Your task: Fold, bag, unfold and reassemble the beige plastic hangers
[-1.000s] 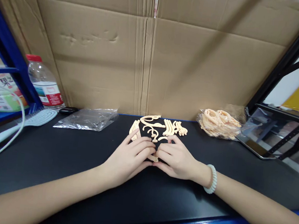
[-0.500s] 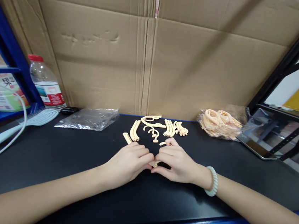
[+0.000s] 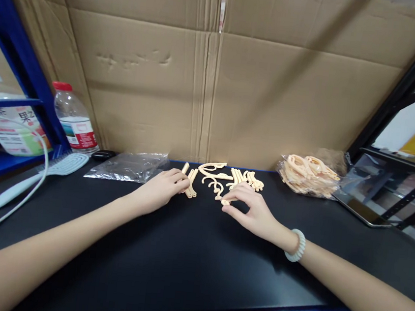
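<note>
My left hand (image 3: 162, 191) is at the left end of a group of beige plastic hanger parts, fingers closed on a straight hanger arm (image 3: 185, 167) whose end sticks out past them. Right beside it lie more arms (image 3: 192, 186) of the same shape. My right hand (image 3: 252, 208) pinches a small beige hanger piece (image 3: 225, 202) between thumb and fingers; most of it is hidden. Just beyond are curved hook pieces (image 3: 219, 187), a larger hanger frame (image 3: 209, 167), a row of arms (image 3: 235, 175) and a cluster of small hooks (image 3: 257, 183).
A clear bag of beige hanger parts (image 3: 311, 175) sits back right, near a tablet-like slab (image 3: 363, 211). At left are an empty plastic bag (image 3: 127, 166), a hairbrush (image 3: 67, 163), a bottle (image 3: 75, 124) and a white cable (image 3: 44, 178). Cardboard (image 3: 144, 84) stands behind the black table (image 3: 181, 266).
My hands were together at the near middle, both on one piece. They have parted: the left moved away and left with the arm, the right moved away towards the hook pieces.
</note>
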A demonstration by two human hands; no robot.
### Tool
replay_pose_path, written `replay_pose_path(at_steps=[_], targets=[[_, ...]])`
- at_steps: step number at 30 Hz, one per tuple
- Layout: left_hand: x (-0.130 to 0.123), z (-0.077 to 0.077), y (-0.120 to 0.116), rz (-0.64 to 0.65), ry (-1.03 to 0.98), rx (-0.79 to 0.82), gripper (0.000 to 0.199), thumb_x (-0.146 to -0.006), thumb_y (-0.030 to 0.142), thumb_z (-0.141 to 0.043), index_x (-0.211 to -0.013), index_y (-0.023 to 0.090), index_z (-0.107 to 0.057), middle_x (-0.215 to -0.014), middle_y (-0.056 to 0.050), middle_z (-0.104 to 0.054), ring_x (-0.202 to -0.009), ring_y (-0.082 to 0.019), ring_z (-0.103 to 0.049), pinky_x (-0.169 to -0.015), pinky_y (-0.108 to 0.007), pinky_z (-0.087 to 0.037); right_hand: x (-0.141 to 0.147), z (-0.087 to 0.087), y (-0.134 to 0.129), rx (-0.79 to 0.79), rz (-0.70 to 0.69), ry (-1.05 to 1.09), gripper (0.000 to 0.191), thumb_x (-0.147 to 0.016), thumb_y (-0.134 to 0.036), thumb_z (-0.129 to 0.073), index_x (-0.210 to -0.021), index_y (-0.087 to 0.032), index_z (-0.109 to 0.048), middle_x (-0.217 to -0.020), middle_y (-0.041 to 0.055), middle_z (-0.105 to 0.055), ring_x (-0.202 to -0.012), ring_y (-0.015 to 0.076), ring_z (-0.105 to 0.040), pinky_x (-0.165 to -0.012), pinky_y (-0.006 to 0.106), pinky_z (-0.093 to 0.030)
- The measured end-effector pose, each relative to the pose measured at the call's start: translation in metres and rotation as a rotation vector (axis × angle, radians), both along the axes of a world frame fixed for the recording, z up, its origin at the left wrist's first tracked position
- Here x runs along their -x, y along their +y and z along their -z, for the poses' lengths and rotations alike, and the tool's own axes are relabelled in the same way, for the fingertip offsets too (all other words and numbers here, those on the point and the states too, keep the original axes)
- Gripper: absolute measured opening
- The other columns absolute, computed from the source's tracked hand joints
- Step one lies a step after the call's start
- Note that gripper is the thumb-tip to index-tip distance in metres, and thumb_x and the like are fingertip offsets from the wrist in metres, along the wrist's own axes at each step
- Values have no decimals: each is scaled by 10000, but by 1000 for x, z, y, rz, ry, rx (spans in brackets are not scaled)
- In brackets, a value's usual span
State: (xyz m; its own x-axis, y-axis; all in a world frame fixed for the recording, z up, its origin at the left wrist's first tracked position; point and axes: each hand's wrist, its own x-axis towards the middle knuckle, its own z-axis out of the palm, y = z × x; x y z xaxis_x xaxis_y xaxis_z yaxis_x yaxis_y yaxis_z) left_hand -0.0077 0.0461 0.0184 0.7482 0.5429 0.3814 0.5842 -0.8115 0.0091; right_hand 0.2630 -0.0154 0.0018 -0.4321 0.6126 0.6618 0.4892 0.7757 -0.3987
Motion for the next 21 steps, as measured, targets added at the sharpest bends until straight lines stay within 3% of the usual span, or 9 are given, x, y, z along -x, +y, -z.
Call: replay_pose_path(at_steps=[6,13,17,21], targets=[[-1,7,-4,-26,-57,128,208,-900,166,-394,-997,181,-577,-994,-98,-609,-937,-231,-557,-824,-358,-460,-3,3,5,3,0,-13,91,-870,-232,-616,-940,-208,-670,-916,44,-674,-910,179,-591,-864,365,-457],[-10,24,-5,-69,-104,0,347,-909,333,-503,-1217,186,-566,-1263,-135,-542,-1203,-283,-470,-990,-444,-423,-5,10,25,-41,-27,-101,122,-892,-222,-579,-966,-218,-676,-964,58,-671,-973,197,-591,-901,397,-476],[-14,30,-4,-87,-88,-17,293,-931,325,-485,-1147,204,-640,-1187,-107,-592,-1140,-257,-521,-961,-408,-457,1,14,37,-76,-52,-162,104,-866,-187,-611,-928,-215,-690,-989,56,-665,-1055,207,-557,-968,409,-445],[-17,28,-5,-85,-78,-14,260,-942,312,-475,-1053,211,-688,-1072,-71,-640,-1042,-227,-574,-890,-355,-497,7,18,48,10,-55,-228,131,-864,-159,-599,-943,-204,-694,-1019,65,-648,-1005,192,-580,-920,371,-482]])
